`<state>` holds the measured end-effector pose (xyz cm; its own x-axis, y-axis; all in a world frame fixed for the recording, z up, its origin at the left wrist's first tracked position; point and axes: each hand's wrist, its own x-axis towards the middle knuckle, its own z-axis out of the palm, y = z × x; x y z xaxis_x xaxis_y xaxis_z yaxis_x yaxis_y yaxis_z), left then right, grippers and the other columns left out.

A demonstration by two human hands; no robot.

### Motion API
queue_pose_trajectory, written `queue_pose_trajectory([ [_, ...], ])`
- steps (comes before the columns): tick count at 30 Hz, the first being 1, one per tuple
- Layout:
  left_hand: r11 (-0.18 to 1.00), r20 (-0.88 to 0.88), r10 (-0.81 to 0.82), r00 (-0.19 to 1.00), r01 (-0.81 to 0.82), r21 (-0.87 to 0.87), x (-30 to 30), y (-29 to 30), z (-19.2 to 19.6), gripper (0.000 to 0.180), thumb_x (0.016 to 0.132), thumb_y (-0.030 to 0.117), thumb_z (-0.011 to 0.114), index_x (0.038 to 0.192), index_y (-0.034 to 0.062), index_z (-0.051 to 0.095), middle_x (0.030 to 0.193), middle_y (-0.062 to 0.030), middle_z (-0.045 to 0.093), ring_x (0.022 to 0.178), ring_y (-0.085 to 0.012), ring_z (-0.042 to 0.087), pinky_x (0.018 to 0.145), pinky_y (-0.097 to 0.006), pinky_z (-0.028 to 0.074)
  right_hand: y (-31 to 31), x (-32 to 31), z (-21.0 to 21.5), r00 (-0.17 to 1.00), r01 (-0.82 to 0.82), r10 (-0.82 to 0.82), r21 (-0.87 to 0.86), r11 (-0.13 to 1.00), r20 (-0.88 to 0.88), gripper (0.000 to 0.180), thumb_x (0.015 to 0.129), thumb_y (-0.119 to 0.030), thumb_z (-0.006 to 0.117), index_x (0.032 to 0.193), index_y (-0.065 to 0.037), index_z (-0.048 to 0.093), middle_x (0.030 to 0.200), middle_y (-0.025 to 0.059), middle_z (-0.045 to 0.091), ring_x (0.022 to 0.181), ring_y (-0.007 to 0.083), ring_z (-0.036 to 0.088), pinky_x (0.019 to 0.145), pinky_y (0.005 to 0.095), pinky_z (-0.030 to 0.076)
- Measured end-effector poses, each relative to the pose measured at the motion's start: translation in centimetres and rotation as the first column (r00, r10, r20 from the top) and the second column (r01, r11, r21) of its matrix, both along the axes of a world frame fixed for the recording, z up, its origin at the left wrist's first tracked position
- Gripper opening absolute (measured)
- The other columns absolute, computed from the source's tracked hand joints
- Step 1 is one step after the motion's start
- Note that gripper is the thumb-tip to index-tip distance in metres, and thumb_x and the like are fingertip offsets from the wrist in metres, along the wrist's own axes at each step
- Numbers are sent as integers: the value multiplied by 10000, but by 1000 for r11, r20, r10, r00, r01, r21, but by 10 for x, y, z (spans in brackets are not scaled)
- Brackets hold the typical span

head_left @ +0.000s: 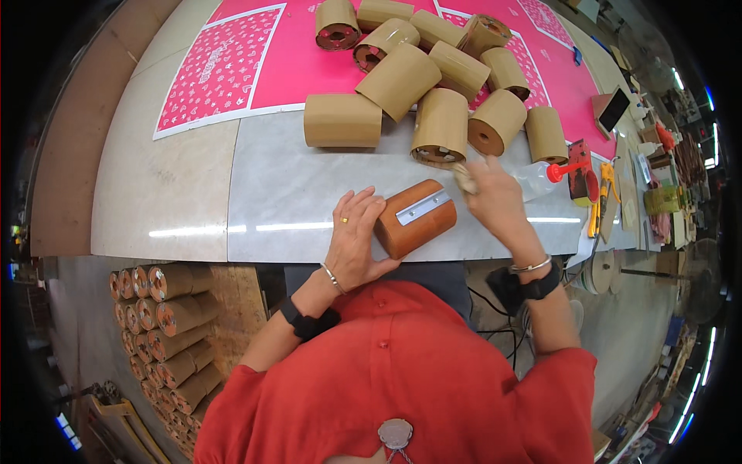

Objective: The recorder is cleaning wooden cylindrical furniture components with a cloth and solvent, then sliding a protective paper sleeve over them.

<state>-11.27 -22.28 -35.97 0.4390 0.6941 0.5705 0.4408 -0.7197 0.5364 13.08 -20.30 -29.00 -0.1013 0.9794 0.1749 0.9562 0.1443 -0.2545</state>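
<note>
A brown, leather-like cylinder [421, 236] lies tilted on the grey table near its front edge. A silver metal strip [423, 207] with two screw-like spots is set along its upper side. My left hand [357, 232] grips the cylinder's left end, fingers over the top and thumb low. To the right of the cylinder, my right hand [495, 193] is closed on a crumpled pale cloth [464, 178] and is slightly blurred. Close to that hand lies a clear squeeze bottle [533, 180] with a red nozzle.
Several paper-wrapped rolls [400, 80] are piled at the back on a pink patterned sheet [272, 58]. At right sit a red container [581, 174], a yellow-handled tool [600, 203] and a propped phone-like device [613, 110]. More rolls [174, 317] are stacked at lower left.
</note>
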Motion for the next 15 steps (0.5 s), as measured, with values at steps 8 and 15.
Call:
queue_pose_trajectory([
  [8, 954, 133, -160, 978, 187, -236, -11, 24, 44, 945, 577, 207, 857, 1342, 39, 327, 1219, -196, 465, 1142, -331, 492, 939, -391, 445, -17, 4, 13, 906, 21, -37, -42, 999, -421, 270, 780, -82, 593, 1049, -59, 614, 811, 157, 544, 769, 330, 552, 681, 399, 452],
  [15, 889, 306, -73, 949, 201, -412, 7, 31, 5, 887, 575, 274, 849, 1297, 38, 392, 1185, -177, 488, 1065, -340, 530, 911, -396, 446, -36, -69, 34, 875, -372, 412, 192, 908, -253, 348, 722, -87, 654, 1066, -86, 600, 854, 141, 549, 705, 290, 575, 586, 376, 480],
])
